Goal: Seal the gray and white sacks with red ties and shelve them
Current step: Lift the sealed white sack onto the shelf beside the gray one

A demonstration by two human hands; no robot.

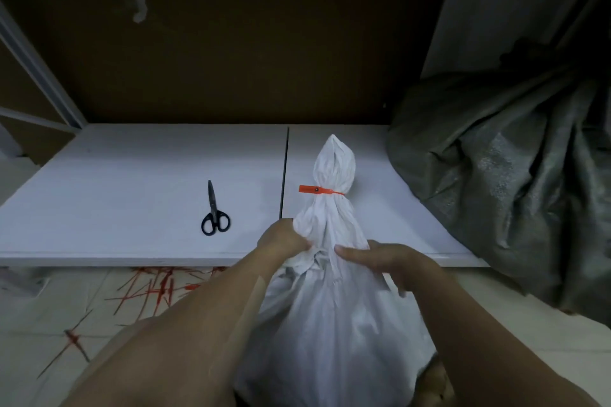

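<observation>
Already tied, the white sack [330, 324] points its neck away from the fingers, its long axis running from the person's body onto the shelf [132, 192]. The red tie [322, 190] sits just beyond both hands. The left hand [282, 239] bunches cloth in curled fingers, and the right hand [393, 263] clasps the opposite shoulder, thumb on top. Shelving probably needs a lift forward, with the gray sack [512, 158] lying to the right.

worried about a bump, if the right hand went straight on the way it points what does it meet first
The right hand points left: first the neck of the sack it holds, then probably the left hand just beyond, though depth is unclear.
</observation>
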